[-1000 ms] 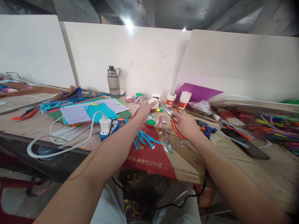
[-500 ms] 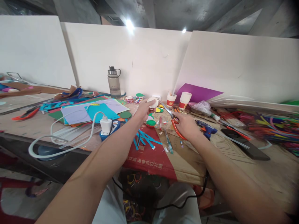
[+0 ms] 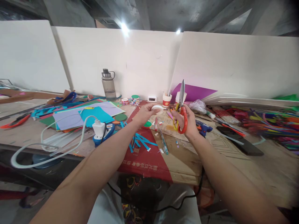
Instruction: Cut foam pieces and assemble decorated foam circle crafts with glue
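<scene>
My left hand (image 3: 144, 115) is closed on the edge of a white ring-shaped piece (image 3: 157, 107), held above the cardboard; it looks like a roll of tape, but I cannot be sure. In my right hand (image 3: 191, 123) is a pair of scissors (image 3: 182, 93), blades pointing up and close together. One red handle loop faces me, and a yellow loop shows beside it. Below the hands lie blue paper strips (image 3: 143, 141), a green round piece (image 3: 147, 124), a red pen (image 3: 156, 123) and a teal-ended pen (image 3: 164, 143).
Left are coloured paper sheets (image 3: 67, 117), a power strip (image 3: 105, 136) with a white cable, and a water bottle (image 3: 108, 85). At the back stand a small white clock (image 3: 152, 99) and a paper cup (image 3: 167, 101). A blue glue gun (image 3: 204, 128), a phone (image 3: 245, 146) and pipe cleaners (image 3: 268, 124) lie right.
My right hand has turned the scissors from pointing at the white piece to upright. The white piece has tilted and now shows its rim. The view has shifted slightly right.
</scene>
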Demonstrator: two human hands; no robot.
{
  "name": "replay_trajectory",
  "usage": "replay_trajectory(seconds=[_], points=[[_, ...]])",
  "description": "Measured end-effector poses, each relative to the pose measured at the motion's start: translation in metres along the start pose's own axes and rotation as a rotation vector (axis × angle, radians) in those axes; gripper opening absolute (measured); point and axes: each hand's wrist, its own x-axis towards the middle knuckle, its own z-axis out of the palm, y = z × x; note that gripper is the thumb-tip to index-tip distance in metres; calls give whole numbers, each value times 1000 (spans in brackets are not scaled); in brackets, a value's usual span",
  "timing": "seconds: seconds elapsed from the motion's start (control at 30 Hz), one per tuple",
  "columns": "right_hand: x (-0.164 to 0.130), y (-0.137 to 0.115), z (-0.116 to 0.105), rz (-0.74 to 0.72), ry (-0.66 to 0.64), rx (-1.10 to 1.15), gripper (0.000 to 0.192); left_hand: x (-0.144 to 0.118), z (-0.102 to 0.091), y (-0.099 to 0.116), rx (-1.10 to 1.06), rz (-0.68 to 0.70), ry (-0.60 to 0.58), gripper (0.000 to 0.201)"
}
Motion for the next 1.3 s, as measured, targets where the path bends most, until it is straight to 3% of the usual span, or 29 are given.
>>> replay_trajectory(seconds=[0.1, 0.33, 0.6, 0.83, 1.0, 1.1, 1.3], points=[[1, -5, 1, 20, 12, 84, 33, -3, 8, 4, 60, 45, -29, 24], [-1, -8, 5, -8, -97, 99, 39, -6, 18, 9, 168, 71, -55, 18], [-5, -16, 9, -36, -54, 48, 41, -15, 22, 9, 425, 137, -2, 10], [-8, -21, 7, -101, 34, -32, 33, -9, 20, 2, 169, 10, 86, 24], [0, -11, -2, -153, -7, -47, 32, 1, 4, 1, -60, 52, 197, 33], [2, -8, -6, -159, -99, -215, 38, 3, 0, 4, -115, 85, 205, 36], [-3, -8, -8, -258, -228, -761, 48, 3, -1, 9, -110, 90, 263, 33]])
